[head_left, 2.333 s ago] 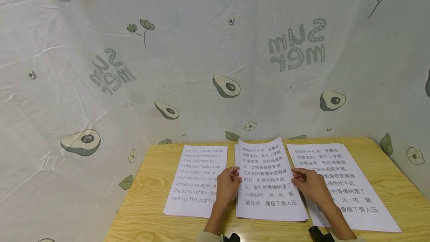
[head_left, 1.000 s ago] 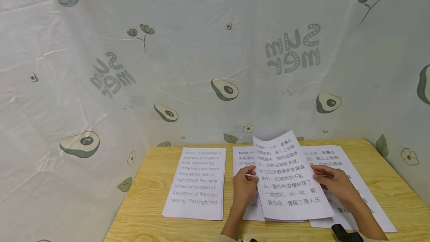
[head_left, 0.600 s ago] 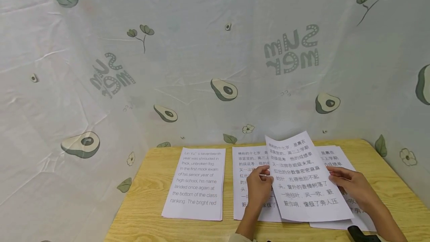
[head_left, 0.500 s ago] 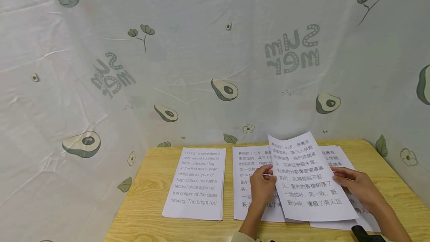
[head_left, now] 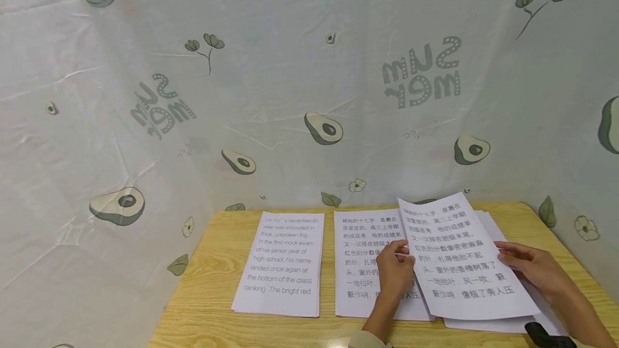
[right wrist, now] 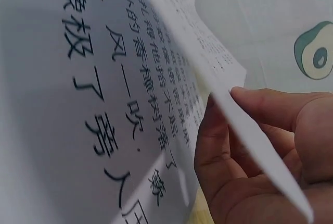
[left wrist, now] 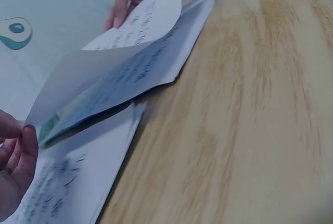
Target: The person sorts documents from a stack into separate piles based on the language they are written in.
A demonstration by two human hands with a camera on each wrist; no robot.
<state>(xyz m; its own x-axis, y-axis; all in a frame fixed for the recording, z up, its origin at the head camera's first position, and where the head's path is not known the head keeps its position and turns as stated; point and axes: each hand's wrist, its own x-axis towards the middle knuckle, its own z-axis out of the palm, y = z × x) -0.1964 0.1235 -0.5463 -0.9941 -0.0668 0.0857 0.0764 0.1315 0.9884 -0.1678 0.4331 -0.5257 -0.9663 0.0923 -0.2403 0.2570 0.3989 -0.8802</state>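
Paper stack (head_left: pixel 279 302), Eng. text, far L, flat; mid stack (head_left: pixel 362 270), Chinese text, now mostly bared; L hand (head_left: pixel 395 273), thumb & fingertips pinching L edge of sheet (head_left: pixel 456 262). Sheet, raised & bowed, has shifted R, mostly off mid stack, to over R stack (head_left: pixel 498 326), so transfer prob. nearly across, set-down not yet done; long axis near-to-far, top end away, leaning L; R hand (head_left: pixel 537 273) pinching opp. edge.

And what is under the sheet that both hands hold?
Under the held sheet lies mainly the right stack, with some Chinese print visible in the wrist views. Its remaining text and lower pages are covered.
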